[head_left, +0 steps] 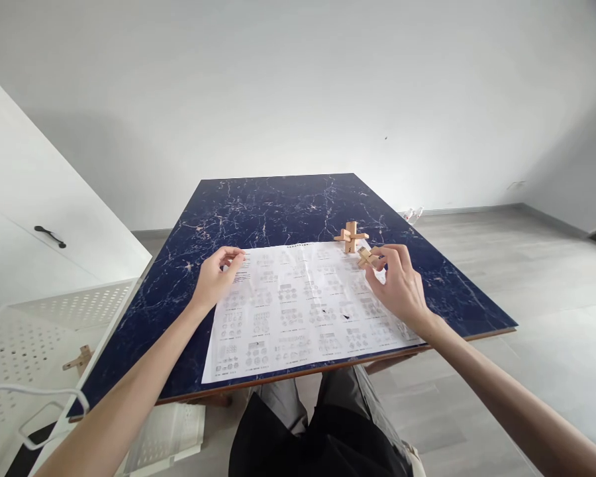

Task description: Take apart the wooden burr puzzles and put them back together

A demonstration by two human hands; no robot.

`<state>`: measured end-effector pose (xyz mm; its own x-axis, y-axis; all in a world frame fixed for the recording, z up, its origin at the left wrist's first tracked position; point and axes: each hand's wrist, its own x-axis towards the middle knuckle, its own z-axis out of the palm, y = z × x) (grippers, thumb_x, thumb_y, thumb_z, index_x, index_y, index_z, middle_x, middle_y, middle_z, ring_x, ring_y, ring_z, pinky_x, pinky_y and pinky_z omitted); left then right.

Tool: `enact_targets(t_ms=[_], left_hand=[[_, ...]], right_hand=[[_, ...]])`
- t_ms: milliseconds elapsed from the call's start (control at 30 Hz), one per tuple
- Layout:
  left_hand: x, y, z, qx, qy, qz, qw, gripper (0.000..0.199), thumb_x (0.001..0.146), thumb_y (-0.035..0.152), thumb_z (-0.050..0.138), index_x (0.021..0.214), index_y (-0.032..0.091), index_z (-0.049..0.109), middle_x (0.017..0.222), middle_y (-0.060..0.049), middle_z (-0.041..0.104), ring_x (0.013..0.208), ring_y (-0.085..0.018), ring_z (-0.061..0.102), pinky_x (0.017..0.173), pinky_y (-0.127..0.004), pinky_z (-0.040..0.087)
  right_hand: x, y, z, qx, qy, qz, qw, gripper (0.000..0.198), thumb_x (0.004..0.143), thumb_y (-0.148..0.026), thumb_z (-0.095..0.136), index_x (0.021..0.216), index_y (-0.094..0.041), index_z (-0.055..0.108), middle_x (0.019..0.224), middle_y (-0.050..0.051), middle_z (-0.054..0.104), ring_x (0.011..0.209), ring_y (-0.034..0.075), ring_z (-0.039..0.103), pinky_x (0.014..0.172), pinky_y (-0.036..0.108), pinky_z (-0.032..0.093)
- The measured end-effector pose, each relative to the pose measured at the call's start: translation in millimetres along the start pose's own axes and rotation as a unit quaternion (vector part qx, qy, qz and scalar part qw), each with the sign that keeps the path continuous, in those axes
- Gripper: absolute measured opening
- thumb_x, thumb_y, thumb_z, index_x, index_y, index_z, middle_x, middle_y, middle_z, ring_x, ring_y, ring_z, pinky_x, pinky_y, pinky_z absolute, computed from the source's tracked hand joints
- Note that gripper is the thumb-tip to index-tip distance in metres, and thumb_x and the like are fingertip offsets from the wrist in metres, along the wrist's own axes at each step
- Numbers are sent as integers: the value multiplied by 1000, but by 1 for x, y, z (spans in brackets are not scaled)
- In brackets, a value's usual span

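Observation:
A large printed sheet with rows of small diagrams lies on the dark blue marbled table. At its upper left corner, my left hand has thumb and forefinger pinched together on the paper. My right hand is closed on a small wooden interlocking puzzle above the sheet's upper right part; the fingers hide part of it. Just beyond, a second wooden interlocking puzzle, cross-shaped with bars sticking out, stands at the sheet's far edge.
On the left is a white cabinet with a black handle. Below it, a white perforated basket contains another wooden piece, with a white cable nearby. A pale wall rises behind the table; grey floor extends to the right.

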<state>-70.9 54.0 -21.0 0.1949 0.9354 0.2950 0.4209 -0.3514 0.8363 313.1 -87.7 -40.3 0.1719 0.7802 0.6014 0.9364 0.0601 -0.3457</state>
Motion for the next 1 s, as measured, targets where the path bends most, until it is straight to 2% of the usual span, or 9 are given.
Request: enact_targets(t_ms=[100,433,533,633,733,767,833,933,1000], left_hand=[[0,-3,-2,16,20,-3,1000,34,92,52,68,103,19,73,105,-9,78,95,-26,71,85,-35,54],[-4,2,-3,60,12,6,998,37,96,53,62,104,19,72,108,-10,79,91,-25,71,82,-35,54],[-10,8,-3,85,-1,36,996,34,99,51,59,105,19,71,110,-10,79,94,-25,69,87,-38,56],[-18,16,0,105,-45,89,990,29,102,48,59,105,22,72,113,-9,77,106,-27,69,102,-43,55],[-26,25,7,116,-109,141,977,31,102,52,64,115,25,72,124,-8,75,121,-29,69,113,-47,53],[-27,28,10,134,-134,169,967,37,102,54,65,126,25,68,134,-10,72,130,-32,66,117,-50,51],[-25,34,18,151,-167,207,952,62,97,60,74,146,27,56,153,-14,62,145,-36,57,124,-57,47],[-16,40,30,143,-212,256,932,103,86,73,82,165,30,34,172,-18,44,159,-41,44,129,-62,41],[-9,39,36,135,-217,267,929,108,86,72,83,168,31,27,175,-18,39,161,-40,41,130,-61,40]], right_hand=[[5,11,-1,-31,-11,1,999,26,102,-38,56,120,-20,61,123,14,67,77,19,69,51,27,40],[18,29,-7,-74,-47,-45,995,38,109,-47,48,104,-17,71,93,10,75,58,18,61,49,27,30],[21,29,-10,-52,-46,-84,994,43,114,-48,43,104,-16,70,92,12,77,62,20,67,49,29,38],[21,12,-13,-11,-53,-143,988,35,116,-43,45,112,-17,69,104,12,79,75,20,75,58,29,53],[21,-19,-10,70,-45,-277,957,15,115,-25,54,121,-18,66,110,12,79,84,20,79,67,29,62],[22,-30,-7,90,-37,-320,942,14,114,-21,57,125,-19,65,111,12,79,89,22,81,68,30,64],[27,-52,2,116,-42,-361,924,21,112,-17,59,133,-18,62,115,14,79,97,26,81,71,33,67],[37,-76,24,160,-30,-375,913,25,112,-14,59,137,-17,58,117,16,78,96,27,82,71,36,69],[44,-85,41,188,-28,-364,912,23,112,-15,58,135,-18,58,114,15,78,93,26,82,71,36,69]])
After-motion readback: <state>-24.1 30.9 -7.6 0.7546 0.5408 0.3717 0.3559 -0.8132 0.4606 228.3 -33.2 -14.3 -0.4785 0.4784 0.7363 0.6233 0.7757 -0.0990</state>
